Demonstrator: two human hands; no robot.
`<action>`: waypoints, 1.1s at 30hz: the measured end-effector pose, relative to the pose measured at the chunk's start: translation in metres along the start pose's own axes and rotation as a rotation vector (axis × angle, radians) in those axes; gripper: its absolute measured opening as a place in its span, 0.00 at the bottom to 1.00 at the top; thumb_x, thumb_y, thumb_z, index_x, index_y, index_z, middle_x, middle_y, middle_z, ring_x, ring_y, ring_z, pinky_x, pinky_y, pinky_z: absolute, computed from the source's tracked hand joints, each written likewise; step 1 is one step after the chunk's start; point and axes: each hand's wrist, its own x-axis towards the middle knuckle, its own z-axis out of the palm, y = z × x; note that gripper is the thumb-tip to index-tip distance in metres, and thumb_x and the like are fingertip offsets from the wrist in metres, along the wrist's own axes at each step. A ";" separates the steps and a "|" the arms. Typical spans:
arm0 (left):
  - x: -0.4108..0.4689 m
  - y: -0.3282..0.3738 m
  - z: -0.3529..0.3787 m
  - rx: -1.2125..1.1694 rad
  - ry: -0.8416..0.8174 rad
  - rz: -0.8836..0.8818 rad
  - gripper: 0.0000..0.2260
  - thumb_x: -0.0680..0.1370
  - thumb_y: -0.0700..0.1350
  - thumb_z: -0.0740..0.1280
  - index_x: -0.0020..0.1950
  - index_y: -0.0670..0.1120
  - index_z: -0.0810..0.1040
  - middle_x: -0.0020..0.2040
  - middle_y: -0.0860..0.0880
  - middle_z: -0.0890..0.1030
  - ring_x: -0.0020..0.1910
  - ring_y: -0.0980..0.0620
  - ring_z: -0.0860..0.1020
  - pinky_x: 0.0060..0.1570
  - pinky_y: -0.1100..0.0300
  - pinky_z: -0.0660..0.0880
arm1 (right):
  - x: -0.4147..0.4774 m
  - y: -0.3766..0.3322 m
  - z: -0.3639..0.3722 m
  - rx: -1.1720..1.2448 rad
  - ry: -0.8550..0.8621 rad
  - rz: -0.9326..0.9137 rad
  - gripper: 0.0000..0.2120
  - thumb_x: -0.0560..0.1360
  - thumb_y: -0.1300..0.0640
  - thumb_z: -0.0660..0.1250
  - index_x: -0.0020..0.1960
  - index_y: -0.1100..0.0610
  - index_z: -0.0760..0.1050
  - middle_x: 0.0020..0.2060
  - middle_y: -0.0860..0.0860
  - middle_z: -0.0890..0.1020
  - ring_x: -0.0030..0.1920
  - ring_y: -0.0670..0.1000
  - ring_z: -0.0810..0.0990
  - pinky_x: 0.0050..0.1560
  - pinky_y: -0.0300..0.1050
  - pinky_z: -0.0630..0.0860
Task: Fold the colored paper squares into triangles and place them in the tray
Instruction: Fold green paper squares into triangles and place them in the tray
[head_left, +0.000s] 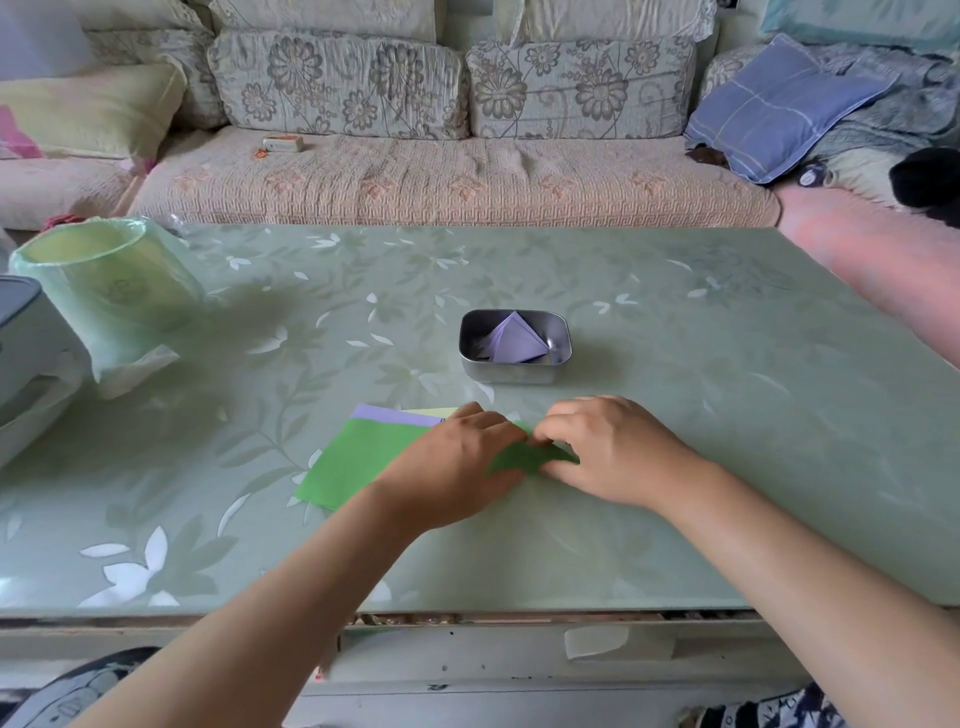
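A small metal tray (514, 370) stands mid-table with a folded purple paper triangle (514, 340) inside it. Nearer to me lies a stack of paper squares: green (358, 460) on top, purple (389, 414) and pale yellow (431, 412) edges peeking out behind. A separate green paper (530, 456) lies between my hands, partly folded. My left hand (457, 467) presses on it from the left, covering part of the stack. My right hand (613, 447) pinches its upper edge with curled fingers. Most of this paper is hidden under my hands.
The glass-topped table (727, 415) has a green floral cover. A roll in green plastic wrap (109, 286) and a grey-white appliance (21, 338) sit at the left. A sofa with cushions (441, 176) runs behind the table.
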 end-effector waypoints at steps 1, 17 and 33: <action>0.000 0.000 -0.001 -0.011 0.003 0.000 0.16 0.77 0.50 0.67 0.63 0.47 0.79 0.50 0.51 0.81 0.47 0.48 0.73 0.50 0.57 0.72 | 0.000 -0.001 0.000 -0.008 0.000 0.002 0.10 0.73 0.47 0.70 0.52 0.48 0.81 0.44 0.44 0.79 0.46 0.50 0.78 0.44 0.45 0.72; 0.003 -0.002 -0.002 0.038 0.036 0.037 0.15 0.76 0.49 0.69 0.61 0.46 0.79 0.48 0.50 0.81 0.45 0.47 0.76 0.46 0.54 0.75 | -0.001 -0.006 -0.002 0.365 -0.099 0.411 0.14 0.68 0.42 0.76 0.50 0.43 0.79 0.50 0.43 0.74 0.50 0.46 0.76 0.54 0.44 0.74; 0.003 0.002 -0.001 0.112 0.137 0.074 0.12 0.81 0.49 0.61 0.47 0.45 0.81 0.35 0.50 0.78 0.34 0.46 0.75 0.33 0.52 0.74 | 0.003 -0.008 0.000 0.507 -0.072 0.501 0.18 0.66 0.46 0.79 0.51 0.41 0.76 0.51 0.41 0.74 0.45 0.41 0.76 0.42 0.39 0.71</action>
